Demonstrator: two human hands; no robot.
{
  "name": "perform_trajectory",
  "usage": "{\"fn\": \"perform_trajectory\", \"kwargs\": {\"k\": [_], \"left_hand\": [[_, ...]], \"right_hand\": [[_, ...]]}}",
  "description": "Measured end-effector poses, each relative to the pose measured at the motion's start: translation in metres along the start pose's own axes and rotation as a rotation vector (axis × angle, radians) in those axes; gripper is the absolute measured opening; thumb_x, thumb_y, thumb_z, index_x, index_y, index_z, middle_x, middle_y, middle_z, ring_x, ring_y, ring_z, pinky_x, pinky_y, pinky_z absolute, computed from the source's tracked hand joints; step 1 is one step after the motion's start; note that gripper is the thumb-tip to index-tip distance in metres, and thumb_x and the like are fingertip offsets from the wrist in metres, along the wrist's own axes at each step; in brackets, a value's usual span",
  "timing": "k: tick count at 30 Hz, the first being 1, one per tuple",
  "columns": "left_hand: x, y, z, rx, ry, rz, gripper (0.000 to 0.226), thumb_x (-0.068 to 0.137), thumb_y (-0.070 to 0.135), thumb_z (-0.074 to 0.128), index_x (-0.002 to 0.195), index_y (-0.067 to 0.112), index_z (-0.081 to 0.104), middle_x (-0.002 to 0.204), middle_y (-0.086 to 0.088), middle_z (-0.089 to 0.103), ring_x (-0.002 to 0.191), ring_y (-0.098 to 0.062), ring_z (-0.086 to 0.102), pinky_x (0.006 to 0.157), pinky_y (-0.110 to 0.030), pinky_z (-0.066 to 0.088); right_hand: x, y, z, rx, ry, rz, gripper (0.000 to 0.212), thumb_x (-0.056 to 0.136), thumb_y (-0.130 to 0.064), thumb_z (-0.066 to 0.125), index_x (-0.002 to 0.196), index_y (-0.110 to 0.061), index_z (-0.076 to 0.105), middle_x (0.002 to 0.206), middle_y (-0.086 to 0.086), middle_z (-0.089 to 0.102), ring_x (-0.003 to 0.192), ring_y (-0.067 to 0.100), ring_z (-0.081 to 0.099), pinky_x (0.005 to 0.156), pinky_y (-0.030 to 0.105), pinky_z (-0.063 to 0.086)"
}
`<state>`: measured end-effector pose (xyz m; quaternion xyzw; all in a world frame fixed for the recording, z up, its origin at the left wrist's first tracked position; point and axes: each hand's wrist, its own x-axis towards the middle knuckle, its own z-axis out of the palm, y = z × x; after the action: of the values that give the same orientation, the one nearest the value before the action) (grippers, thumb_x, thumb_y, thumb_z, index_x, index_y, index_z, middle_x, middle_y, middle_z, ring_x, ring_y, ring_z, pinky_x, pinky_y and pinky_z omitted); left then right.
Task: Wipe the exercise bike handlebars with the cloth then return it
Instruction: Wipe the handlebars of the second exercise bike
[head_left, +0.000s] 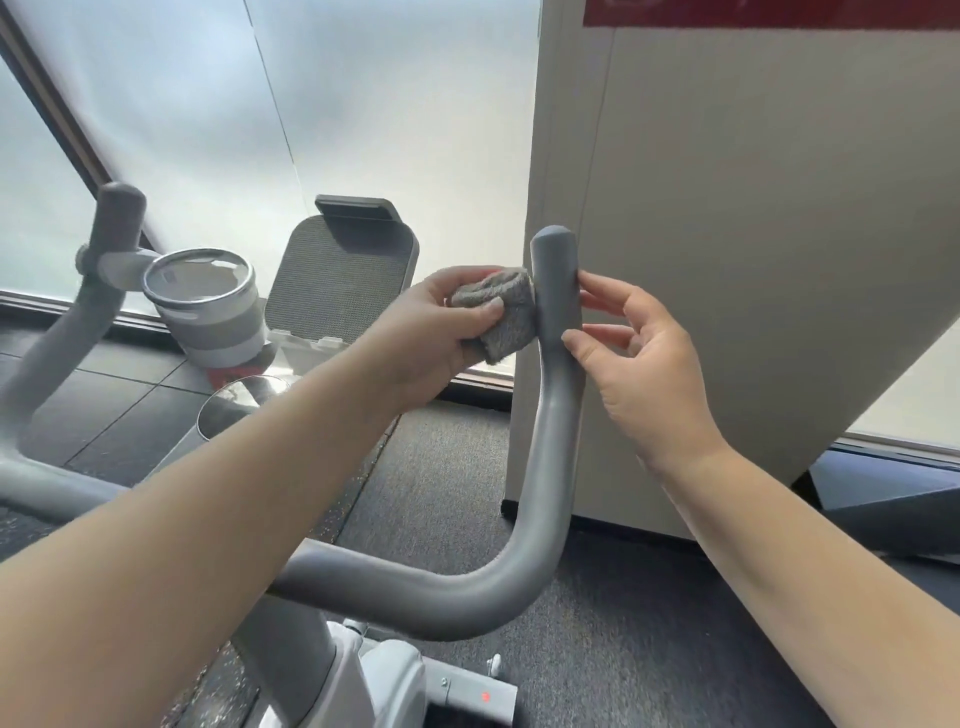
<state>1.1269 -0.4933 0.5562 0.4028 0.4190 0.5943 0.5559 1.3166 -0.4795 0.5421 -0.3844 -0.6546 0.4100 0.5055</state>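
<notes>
Reaching forward over the bike, both forearms run from the bottom corners up toward the right handlebar, a grey padded bar that bends out from the frame near the bottom of the view and rises upright to a rounded tip.

The left hand holds the cloth, a folded grey fleecy pad, pinched between thumb and fingers; its grip is closed on the cloth and presses it against the left side of the upright bar, a little below the tip. The right hand is on the other side of the bar with its fingers loosely spread, fingertips touching or just beside the padding, so its grip is released and holds nothing.

Judging by this, the wiping step is in hand, on the upper part of the right bar. The next move likely calls for sliding the cloth along the bar, keeping pressure round the curve, with the free hand steadying.

Farther off, the left handlebar stands well apart, with a cup holder and a tablet stand between the two bars. Whether that bar is already wiped cannot be told, nor where the cloth belongs.
</notes>
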Motion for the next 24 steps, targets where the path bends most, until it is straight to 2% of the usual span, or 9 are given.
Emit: {"fn": "perform_trajectory", "kwargs": {"k": [2, 5, 11, 13, 16, 18, 24], "left_hand": [[0.01, 0.006, 0.011, -0.094, 0.057, 0.044, 0.028, 0.09, -0.01, 0.048, 0.114, 0.003, 0.056, 0.113, -0.018, 0.059, 0.098, -0.029, 0.064, 0.079, -0.04, 0.057], [0.014, 0.004, 0.026, -0.138, 0.059, 0.043, 0.024, 0.092, -0.01, 0.044, 0.107, 0.006, 0.054, 0.113, -0.019, 0.057, 0.097, -0.031, 0.062, 0.083, -0.044, 0.056], [0.002, -0.009, 0.019, -0.093, -0.017, -0.028, 0.024, 0.093, -0.01, 0.043, 0.095, 0.013, 0.05, 0.106, -0.019, 0.058, 0.089, -0.027, 0.064, 0.083, -0.047, 0.055], [-0.003, -0.011, 0.016, -0.052, -0.045, -0.053, 0.024, 0.093, -0.01, 0.044, 0.094, 0.013, 0.05, 0.099, -0.017, 0.061, 0.085, -0.025, 0.065, 0.08, -0.043, 0.057], [-0.012, -0.015, 0.01, -0.003, -0.086, -0.107, 0.024, 0.092, -0.009, 0.047, 0.093, 0.015, 0.052, 0.085, -0.012, 0.065, 0.071, -0.02, 0.068, 0.064, -0.033, 0.059], [-0.018, -0.018, 0.005, 0.036, -0.112, -0.146, 0.023, 0.092, -0.008, 0.048, 0.095, 0.015, 0.052, 0.077, -0.009, 0.067, 0.065, -0.019, 0.068, 0.058, -0.028, 0.056], [-0.033, -0.028, 0.001, 0.108, -0.181, -0.251, 0.018, 0.092, -0.005, 0.048, 0.101, 0.011, 0.048, 0.078, -0.007, 0.069, 0.069, -0.017, 0.068, 0.066, -0.027, 0.056]], "right_hand": [[-0.001, 0.0, 0.0, 0.005, -0.004, 0.001, 0.042, 0.085, -0.011, 0.068, 0.12, -0.035, 0.062, 0.116, -0.018, 0.066, 0.094, 0.004, 0.066, 0.088, 0.03, 0.055], [-0.003, 0.0, -0.001, 0.014, -0.012, -0.001, 0.043, 0.086, -0.009, 0.067, 0.121, -0.033, 0.061, 0.118, -0.018, 0.065, 0.093, 0.003, 0.067, 0.085, 0.026, 0.055], [-0.009, 0.004, -0.002, 0.019, -0.017, 0.002, 0.044, 0.086, -0.007, 0.066, 0.119, -0.035, 0.061, 0.118, -0.016, 0.065, 0.094, 0.004, 0.067, 0.089, 0.03, 0.054], [-0.013, 0.005, -0.002, 0.021, -0.017, 0.007, 0.044, 0.086, -0.007, 0.066, 0.119, -0.037, 0.06, 0.117, -0.016, 0.065, 0.093, 0.004, 0.067, 0.088, 0.031, 0.055], [-0.018, 0.007, -0.002, 0.017, -0.016, 0.016, 0.044, 0.086, -0.008, 0.066, 0.116, -0.041, 0.06, 0.115, -0.016, 0.066, 0.093, 0.006, 0.067, 0.09, 0.034, 0.054], [-0.021, 0.008, -0.003, 0.018, -0.017, 0.025, 0.044, 0.087, -0.008, 0.065, 0.116, -0.041, 0.06, 0.115, -0.015, 0.066, 0.094, 0.008, 0.067, 0.091, 0.036, 0.054], [-0.03, 0.01, -0.003, 0.023, -0.013, 0.034, 0.042, 0.087, -0.009, 0.065, 0.117, -0.039, 0.06, 0.115, -0.02, 0.066, 0.095, 0.007, 0.067, 0.092, 0.032, 0.053]]}}
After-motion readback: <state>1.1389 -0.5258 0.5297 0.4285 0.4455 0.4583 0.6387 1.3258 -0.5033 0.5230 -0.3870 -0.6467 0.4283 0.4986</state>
